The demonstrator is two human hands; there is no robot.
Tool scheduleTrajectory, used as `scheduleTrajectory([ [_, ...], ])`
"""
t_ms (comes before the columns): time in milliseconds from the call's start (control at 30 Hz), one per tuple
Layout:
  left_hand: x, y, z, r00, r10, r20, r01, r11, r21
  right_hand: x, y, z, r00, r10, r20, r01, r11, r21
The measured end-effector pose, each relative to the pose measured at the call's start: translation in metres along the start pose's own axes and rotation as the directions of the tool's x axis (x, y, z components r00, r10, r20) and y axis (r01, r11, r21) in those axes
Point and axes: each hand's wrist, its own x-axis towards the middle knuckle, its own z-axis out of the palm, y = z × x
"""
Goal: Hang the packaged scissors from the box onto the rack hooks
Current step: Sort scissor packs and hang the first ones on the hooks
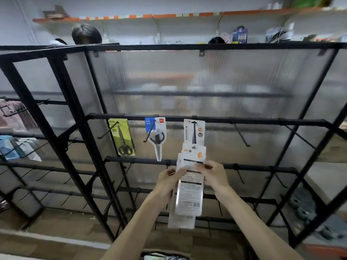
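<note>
Looked forward and slightly down from head height onto the black rack (244, 121). Stood close, within arm's reach of it. Took in nearly its whole width through a wide lens, edges bowed.

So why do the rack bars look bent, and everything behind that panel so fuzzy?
Head view: the wide-angle lens bows the rack bars near the edges; the ribbed panel smears what's behind it; the orange shelf is blurred, the held scissors packs sharper.
</note>
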Motion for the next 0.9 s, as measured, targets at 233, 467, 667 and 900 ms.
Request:
scheduleTrajectory([
  [233,-0.015,-0.004,-0.003,0.998,-0.033,-0.057,0.029,0.997,-0.068,-0.015,0.006,0.007,0.993,-0.073,-0.094,0.062,0.991,-0.123],
  [467,-0.021,0.0,-0.015,0.992,-0.034,-0.125,0.016,0.99,-0.143,-0.043,-0.011,0.002,0.997,-0.07,-0.012,0.071,0.964,0.255],
  [667,-0.03,0.002,0.007,0.988,0.15,-0.023,-0.15,0.989,-0.004,-0.054,-0.013,0.017,0.997,-0.071,-0.006,0.07,0.97,0.234],
  [900,-0.035,0.006,0.002,0.995,0.096,0.019,-0.095,0.993,-0.063,-0.058,-0.007,0.008,0.995,-0.079,0.065,0.065,0.978,0.198],
])
